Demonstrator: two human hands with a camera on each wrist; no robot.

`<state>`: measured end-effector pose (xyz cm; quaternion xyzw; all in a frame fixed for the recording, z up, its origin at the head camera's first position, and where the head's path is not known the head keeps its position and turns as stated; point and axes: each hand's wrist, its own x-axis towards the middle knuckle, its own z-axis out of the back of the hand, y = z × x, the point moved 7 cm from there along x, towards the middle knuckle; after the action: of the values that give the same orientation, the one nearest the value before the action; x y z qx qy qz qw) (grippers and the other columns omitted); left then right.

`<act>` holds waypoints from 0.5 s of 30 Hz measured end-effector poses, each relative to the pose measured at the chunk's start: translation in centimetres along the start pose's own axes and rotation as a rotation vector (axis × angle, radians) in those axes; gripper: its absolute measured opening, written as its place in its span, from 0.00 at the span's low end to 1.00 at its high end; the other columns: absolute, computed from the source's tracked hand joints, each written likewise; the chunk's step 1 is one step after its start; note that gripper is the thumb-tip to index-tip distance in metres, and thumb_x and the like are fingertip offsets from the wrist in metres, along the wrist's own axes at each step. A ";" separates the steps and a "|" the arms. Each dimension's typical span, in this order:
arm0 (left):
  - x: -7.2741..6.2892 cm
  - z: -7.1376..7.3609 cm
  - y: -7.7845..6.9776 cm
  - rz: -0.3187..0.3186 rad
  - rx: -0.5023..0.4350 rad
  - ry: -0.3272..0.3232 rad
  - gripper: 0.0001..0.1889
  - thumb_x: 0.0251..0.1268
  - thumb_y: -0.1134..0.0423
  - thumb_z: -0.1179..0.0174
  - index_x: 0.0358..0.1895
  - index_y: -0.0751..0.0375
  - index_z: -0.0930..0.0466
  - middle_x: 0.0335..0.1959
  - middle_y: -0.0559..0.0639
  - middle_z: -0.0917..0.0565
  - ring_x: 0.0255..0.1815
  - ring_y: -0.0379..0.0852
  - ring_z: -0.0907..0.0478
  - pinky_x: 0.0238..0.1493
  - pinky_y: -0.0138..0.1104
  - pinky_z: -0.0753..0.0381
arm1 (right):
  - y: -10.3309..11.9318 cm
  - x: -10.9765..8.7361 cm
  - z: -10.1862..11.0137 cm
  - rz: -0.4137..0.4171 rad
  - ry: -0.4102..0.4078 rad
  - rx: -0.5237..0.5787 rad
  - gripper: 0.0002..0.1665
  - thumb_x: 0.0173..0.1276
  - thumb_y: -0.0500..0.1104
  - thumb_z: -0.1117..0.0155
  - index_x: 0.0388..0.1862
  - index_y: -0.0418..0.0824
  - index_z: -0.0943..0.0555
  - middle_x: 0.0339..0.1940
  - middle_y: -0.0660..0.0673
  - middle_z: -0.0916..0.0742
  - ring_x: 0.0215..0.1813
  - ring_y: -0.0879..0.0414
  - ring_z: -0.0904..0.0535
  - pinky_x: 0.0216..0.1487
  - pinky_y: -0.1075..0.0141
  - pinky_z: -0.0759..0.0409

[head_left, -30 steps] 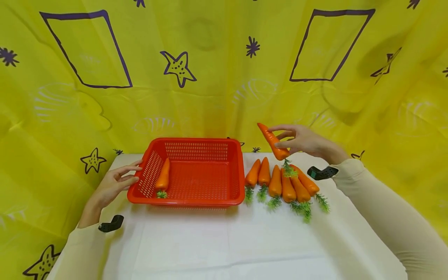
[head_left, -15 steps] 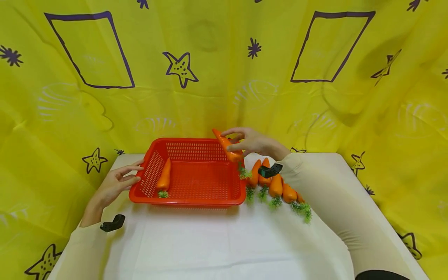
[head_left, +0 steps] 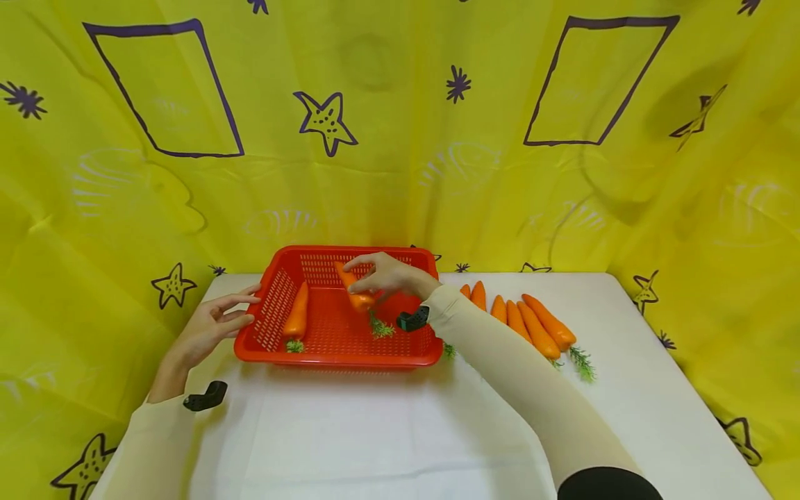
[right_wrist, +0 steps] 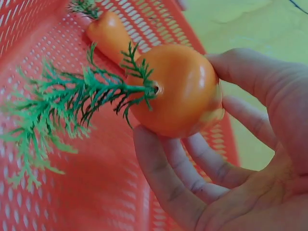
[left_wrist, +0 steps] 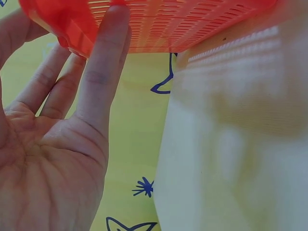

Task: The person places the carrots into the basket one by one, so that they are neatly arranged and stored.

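Note:
My right hand [head_left: 389,273] is over the inside of a red plastic basket [head_left: 337,360], pinching an artificial carrot [head_left: 357,295] between thumb and fingers. In the right wrist view the carrot's rounded orange end [right_wrist: 175,89] and green plastic leaves [right_wrist: 72,98] face the camera. A second carrot [head_left: 296,312] lies against the basket's left wall, tip toward the back. At that left side, my left hand [head_left: 209,326] touches the basket with nearly straight fingers. Close up in the left wrist view, its thumb [left_wrist: 98,72] presses the outer wall, and some fingertips are hidden behind the basket.
Several more carrots [head_left: 550,321] lie on the white table [head_left: 350,430] to the right of the basket, partly hidden by the right sleeve [head_left: 500,368]. Behind the table hangs a yellow curtain [head_left: 400,187] with purple drawings.
My right hand has carried the carrot leftward from above the carrot group, across the basket's right rim, and lower into the basket. The left hand has stayed at the left rim.

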<state>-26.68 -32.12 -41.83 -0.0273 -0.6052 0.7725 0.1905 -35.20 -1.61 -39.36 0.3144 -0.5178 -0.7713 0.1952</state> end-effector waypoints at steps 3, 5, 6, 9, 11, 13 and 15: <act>0.1 -0.1 0.0 -0.002 -0.006 0.006 0.18 0.74 0.74 0.42 0.63 0.78 0.25 0.76 0.45 0.29 0.60 0.32 0.20 0.50 0.31 0.15 | -0.6 1.4 -1.3 -0.024 -0.019 -0.023 0.29 0.70 0.39 0.28 0.70 0.46 0.22 0.60 0.40 0.20 0.37 0.50 0.16 0.39 0.54 0.11; 0.1 -0.1 0.0 -0.002 -0.011 0.010 0.18 0.74 0.74 0.42 0.63 0.78 0.25 0.76 0.45 0.30 0.61 0.32 0.20 0.49 0.31 0.15 | -1.0 2.2 -2.1 -0.038 -0.025 -0.029 0.30 0.69 0.38 0.28 0.69 0.44 0.22 0.62 0.38 0.22 0.35 0.50 0.17 0.38 0.55 0.11; 0.1 -0.1 -0.1 -0.002 -0.015 0.012 0.18 0.74 0.74 0.42 0.62 0.78 0.25 0.76 0.45 0.30 0.60 0.33 0.20 0.49 0.31 0.14 | -1.3 2.6 -2.6 -0.045 -0.030 -0.027 0.30 0.69 0.38 0.28 0.69 0.44 0.22 0.62 0.37 0.22 0.34 0.51 0.17 0.37 0.55 0.11; 0.1 -0.1 0.0 0.000 -0.016 0.013 0.17 0.74 0.73 0.42 0.62 0.77 0.25 0.76 0.44 0.29 0.60 0.33 0.20 0.47 0.32 0.14 | -1.7 3.7 -3.7 -0.036 -0.047 -0.059 0.29 0.68 0.37 0.27 0.68 0.41 0.21 0.65 0.36 0.24 0.33 0.54 0.21 0.35 0.62 0.14; 0.1 -0.1 0.0 0.002 -0.012 0.012 0.17 0.75 0.73 0.42 0.62 0.76 0.24 0.75 0.43 0.28 0.60 0.33 0.20 0.46 0.33 0.13 | -1.8 4.3 -4.3 -0.029 -0.065 -0.070 0.29 0.67 0.37 0.26 0.67 0.39 0.20 0.65 0.36 0.23 0.33 0.55 0.24 0.35 0.65 0.18; 0.2 0.0 0.1 0.004 -0.005 0.011 0.17 0.75 0.73 0.41 0.62 0.76 0.24 0.75 0.42 0.28 0.59 0.32 0.20 0.45 0.33 0.13 | -1.9 4.8 -4.9 -0.018 -0.085 -0.084 0.28 0.66 0.37 0.25 0.65 0.38 0.20 0.64 0.37 0.23 0.33 0.56 0.26 0.34 0.68 0.23; 0.2 0.1 0.1 0.005 0.000 0.011 0.17 0.75 0.73 0.41 0.62 0.75 0.24 0.75 0.42 0.28 0.59 0.32 0.20 0.45 0.34 0.13 | -1.8 5.3 -5.5 -0.019 -0.103 -0.082 0.28 0.65 0.36 0.25 0.64 0.38 0.19 0.62 0.39 0.23 0.33 0.56 0.27 0.32 0.68 0.24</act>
<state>-26.93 -32.15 -41.83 -0.0331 -0.6039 0.7729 0.1920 -35.23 -7.92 -44.02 0.2710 -0.4922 -0.8088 0.1737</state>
